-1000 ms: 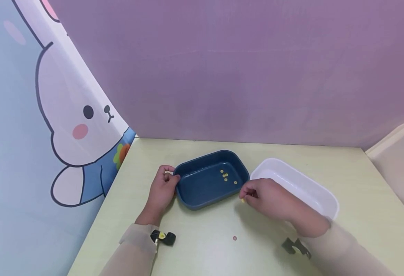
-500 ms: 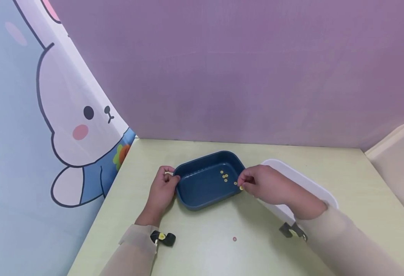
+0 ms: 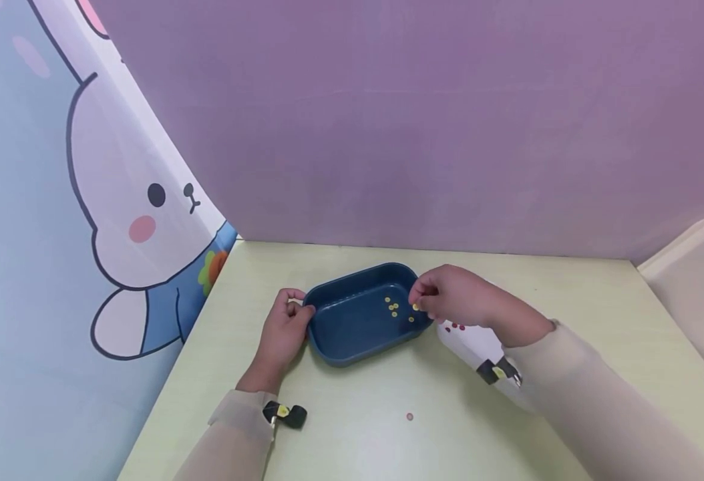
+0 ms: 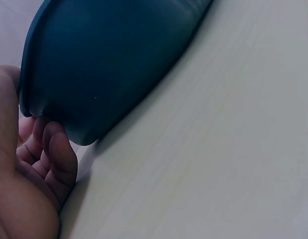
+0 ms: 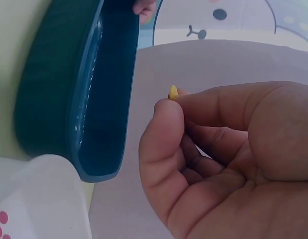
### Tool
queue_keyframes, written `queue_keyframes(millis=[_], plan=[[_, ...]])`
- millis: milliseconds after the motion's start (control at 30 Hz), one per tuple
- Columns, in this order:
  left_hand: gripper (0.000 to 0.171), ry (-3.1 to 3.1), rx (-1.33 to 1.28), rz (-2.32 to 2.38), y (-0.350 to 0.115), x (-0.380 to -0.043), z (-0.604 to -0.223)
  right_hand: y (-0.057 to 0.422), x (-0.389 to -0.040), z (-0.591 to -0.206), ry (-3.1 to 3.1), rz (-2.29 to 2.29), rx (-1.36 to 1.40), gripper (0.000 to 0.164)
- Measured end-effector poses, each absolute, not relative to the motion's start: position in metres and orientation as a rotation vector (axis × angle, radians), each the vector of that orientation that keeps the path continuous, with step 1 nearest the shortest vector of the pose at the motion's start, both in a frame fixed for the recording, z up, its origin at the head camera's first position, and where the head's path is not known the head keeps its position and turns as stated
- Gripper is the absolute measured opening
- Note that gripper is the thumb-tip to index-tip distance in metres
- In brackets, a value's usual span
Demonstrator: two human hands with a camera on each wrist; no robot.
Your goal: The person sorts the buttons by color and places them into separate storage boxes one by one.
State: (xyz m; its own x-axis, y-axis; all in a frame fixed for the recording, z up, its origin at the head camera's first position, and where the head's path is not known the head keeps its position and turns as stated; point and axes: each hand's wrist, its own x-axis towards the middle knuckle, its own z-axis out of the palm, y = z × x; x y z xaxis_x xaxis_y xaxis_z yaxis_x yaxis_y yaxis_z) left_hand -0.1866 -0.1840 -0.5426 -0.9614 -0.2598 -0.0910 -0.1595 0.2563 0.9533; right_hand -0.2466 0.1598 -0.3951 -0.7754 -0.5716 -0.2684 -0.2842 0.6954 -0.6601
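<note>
A dark blue tray (image 3: 346, 329) with several small yellow buttons (image 3: 391, 307) lying toward its right end sits on the table. My left hand (image 3: 284, 326) grips the tray's left end, thumb over the rim and fingers below it on the outside, as the left wrist view (image 4: 47, 149) also shows. Between thumb and index finger, my right hand (image 3: 460, 295) pinches one yellow button (image 5: 173, 91). That hand is over the tray's right rim. Under the right forearm stands a white tray (image 3: 475, 344), partly hidden, with a few red buttons (image 5: 2, 217) inside.
A single pinkish button (image 3: 409, 416) lies on the light table (image 3: 352, 434) in front of the trays. Behind the table rises a purple backdrop (image 3: 376, 147). A rabbit-print cloth (image 3: 129, 220) hangs on the left.
My right hand has moved up and away from me, from beside the blue tray's near right corner to over its right rim, still pinching the yellow button. The left hand stays put.
</note>
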Motion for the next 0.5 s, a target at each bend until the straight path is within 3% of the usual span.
queue_keyframes(millis=[500], plan=[[0.025, -2.42, 0.402, -1.826, -0.18, -0.186, -0.539, 0.148, -0.288, -0.416, 2.372, -0.921, -0.505, 0.02]])
